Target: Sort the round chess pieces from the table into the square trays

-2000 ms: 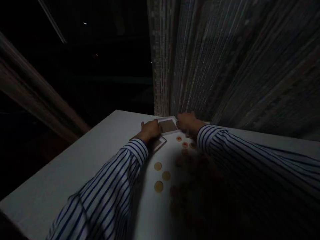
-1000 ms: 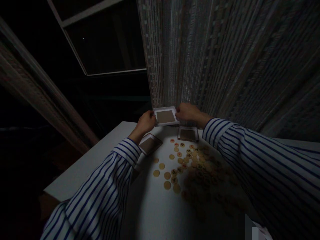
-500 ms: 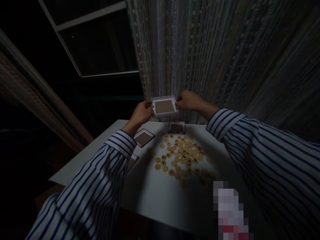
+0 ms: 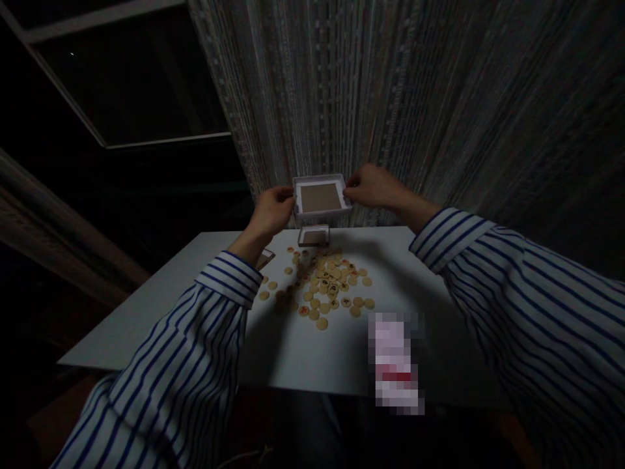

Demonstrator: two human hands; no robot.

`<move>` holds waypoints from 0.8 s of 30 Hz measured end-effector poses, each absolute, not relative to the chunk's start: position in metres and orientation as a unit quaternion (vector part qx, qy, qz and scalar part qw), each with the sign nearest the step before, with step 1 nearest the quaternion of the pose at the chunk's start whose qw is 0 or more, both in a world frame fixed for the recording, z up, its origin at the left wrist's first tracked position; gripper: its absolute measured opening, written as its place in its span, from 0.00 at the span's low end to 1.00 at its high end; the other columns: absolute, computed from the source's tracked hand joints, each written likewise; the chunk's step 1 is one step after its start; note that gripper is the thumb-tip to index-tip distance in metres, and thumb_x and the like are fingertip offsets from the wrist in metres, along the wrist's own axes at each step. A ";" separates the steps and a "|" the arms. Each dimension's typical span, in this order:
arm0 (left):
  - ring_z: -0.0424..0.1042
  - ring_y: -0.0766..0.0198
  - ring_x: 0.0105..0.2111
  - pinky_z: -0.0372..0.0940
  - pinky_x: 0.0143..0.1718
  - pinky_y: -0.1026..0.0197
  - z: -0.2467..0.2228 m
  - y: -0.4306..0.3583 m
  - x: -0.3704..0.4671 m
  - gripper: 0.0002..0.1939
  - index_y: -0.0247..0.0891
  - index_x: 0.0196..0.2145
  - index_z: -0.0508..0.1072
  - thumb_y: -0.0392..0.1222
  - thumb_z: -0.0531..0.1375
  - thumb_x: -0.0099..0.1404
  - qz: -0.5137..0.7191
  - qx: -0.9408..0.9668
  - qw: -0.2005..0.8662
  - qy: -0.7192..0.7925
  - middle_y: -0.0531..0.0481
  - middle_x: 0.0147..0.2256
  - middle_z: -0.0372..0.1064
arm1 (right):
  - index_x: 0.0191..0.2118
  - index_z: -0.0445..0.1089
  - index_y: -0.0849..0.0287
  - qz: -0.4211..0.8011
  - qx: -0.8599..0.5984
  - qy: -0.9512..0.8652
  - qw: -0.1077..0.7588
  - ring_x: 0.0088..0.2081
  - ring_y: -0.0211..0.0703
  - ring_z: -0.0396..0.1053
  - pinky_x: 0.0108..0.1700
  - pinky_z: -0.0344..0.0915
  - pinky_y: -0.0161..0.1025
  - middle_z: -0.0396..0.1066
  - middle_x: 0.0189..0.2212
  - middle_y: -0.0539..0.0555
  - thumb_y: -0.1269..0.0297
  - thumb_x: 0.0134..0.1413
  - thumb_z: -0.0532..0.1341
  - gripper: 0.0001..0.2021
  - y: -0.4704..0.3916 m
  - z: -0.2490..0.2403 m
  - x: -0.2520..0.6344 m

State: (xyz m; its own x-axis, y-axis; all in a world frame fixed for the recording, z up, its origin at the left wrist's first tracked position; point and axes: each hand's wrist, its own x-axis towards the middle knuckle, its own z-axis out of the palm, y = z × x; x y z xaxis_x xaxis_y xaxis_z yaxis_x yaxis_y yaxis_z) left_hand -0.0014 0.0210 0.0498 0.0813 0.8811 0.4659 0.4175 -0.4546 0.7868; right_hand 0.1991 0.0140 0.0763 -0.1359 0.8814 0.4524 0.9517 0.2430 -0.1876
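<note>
– Dim room, string curtain (image 4: 317, 98) from roughly 12 to 2 o'clock, dark window (image 4: 141, 91) between 10 and 11, pale tabletop (image 4: 161, 306) underneath. Clock centred on the disc pile (image 4: 333, 288), ok?

– Ok. Whereabouts of the main thing?

– Shallow white box (image 4: 319, 197), grey-brown panel inside, at 12 o'clock. Held up between both hands, apparently lifted off the table, seemingly apart from the smaller box (image 4: 314, 236) just below, also at 12.

– Advice for the step?

– Judging by eye: keep both sides at equal height, grip by opposite walls, fingertips out of the inside. Light squeeze only; thin-looking walls, probably prone to bowing. Tilt slowly, if at all. Best to keep sleeves clear of the loose discs.

– Left hand (image 4: 271, 208)?

– At the box's own 9 o'clock. Thumb and fingers pinched on the side, barely parted, just enough for the wall. Exact thumb spot too dark to tell.

– Right hand (image 4: 374, 187)?

– Mirror of that at 3 o'clock: pinching the opposite side, knuckles curled, fingertips about level with the left ones.

– Leftovers?

– Another box (image 4: 265, 260) at 10, partly cut off by the left cuff (image 4: 229, 279). Pixelated patch (image 4: 393, 358) between 4 and 5, unreadable.
</note>
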 end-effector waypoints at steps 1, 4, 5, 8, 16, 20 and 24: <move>0.70 0.61 0.41 0.63 0.45 0.58 0.049 0.022 0.000 0.18 0.28 0.43 0.71 0.31 0.52 0.55 0.496 0.698 0.241 0.458 0.44 0.41 0.72 | 0.38 0.74 0.64 -0.071 -0.614 -0.747 0.244 0.36 0.46 0.69 0.35 0.62 0.35 0.74 0.34 0.57 0.66 0.46 0.55 0.15 0.012 0.076 0.201; 0.69 0.61 0.42 0.63 0.45 0.58 0.046 0.024 0.004 0.18 0.27 0.44 0.71 0.31 0.52 0.55 0.503 0.701 0.258 0.435 0.42 0.42 0.71 | 0.39 0.73 0.65 -0.066 -0.622 -0.741 0.245 0.36 0.45 0.69 0.35 0.61 0.34 0.74 0.34 0.57 0.65 0.47 0.54 0.15 0.006 0.073 0.206; 0.70 0.61 0.42 0.63 0.45 0.58 0.044 0.025 0.006 0.18 0.28 0.44 0.71 0.31 0.52 0.55 0.499 0.706 0.262 0.428 0.43 0.42 0.72 | 0.39 0.73 0.65 -0.063 -0.624 -0.739 0.244 0.36 0.44 0.69 0.35 0.61 0.34 0.74 0.34 0.57 0.65 0.47 0.54 0.16 0.004 0.072 0.208; 0.70 0.61 0.40 0.64 0.44 0.59 0.039 0.025 0.010 0.18 0.30 0.44 0.72 0.33 0.52 0.57 0.479 0.725 0.270 0.415 0.45 0.41 0.73 | 0.38 0.73 0.65 -0.056 -0.635 -0.731 0.244 0.35 0.44 0.69 0.34 0.60 0.33 0.74 0.33 0.56 0.64 0.47 0.54 0.16 -0.003 0.067 0.214; 0.71 0.63 0.40 0.64 0.44 0.60 0.012 0.012 0.030 0.19 0.32 0.46 0.70 0.34 0.49 0.60 0.395 0.762 0.341 0.383 0.48 0.39 0.74 | 0.37 0.74 0.61 -0.037 -0.679 -0.697 0.227 0.33 0.45 0.70 0.32 0.59 0.34 0.74 0.32 0.56 0.63 0.48 0.53 0.15 -0.024 0.037 0.236; 0.69 0.63 0.42 0.62 0.46 0.61 -0.010 0.002 0.046 0.20 0.33 0.48 0.69 0.32 0.47 0.59 0.351 0.792 0.346 0.360 0.49 0.42 0.72 | 0.41 0.73 0.60 -0.014 -0.722 -0.663 0.197 0.37 0.46 0.70 0.35 0.60 0.36 0.74 0.35 0.56 0.62 0.49 0.52 0.17 -0.036 0.013 0.250; 0.69 0.62 0.44 0.61 0.47 0.60 -0.030 -0.009 0.059 0.22 0.33 0.50 0.67 0.32 0.47 0.59 0.331 0.793 0.354 0.369 0.47 0.45 0.71 | 0.44 0.71 0.60 -0.003 -0.748 -0.644 0.162 0.41 0.49 0.70 0.39 0.60 0.38 0.74 0.38 0.58 0.61 0.50 0.51 0.19 -0.048 -0.010 0.260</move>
State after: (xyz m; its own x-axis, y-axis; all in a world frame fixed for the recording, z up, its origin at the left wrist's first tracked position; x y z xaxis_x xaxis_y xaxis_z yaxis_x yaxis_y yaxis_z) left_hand 0.0593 -0.0090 -0.0297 0.5087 0.8193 0.2646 0.3505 -0.4778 0.8055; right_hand 0.2598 -0.0476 -0.0103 0.1711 0.9621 0.2123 0.9639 -0.1189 -0.2382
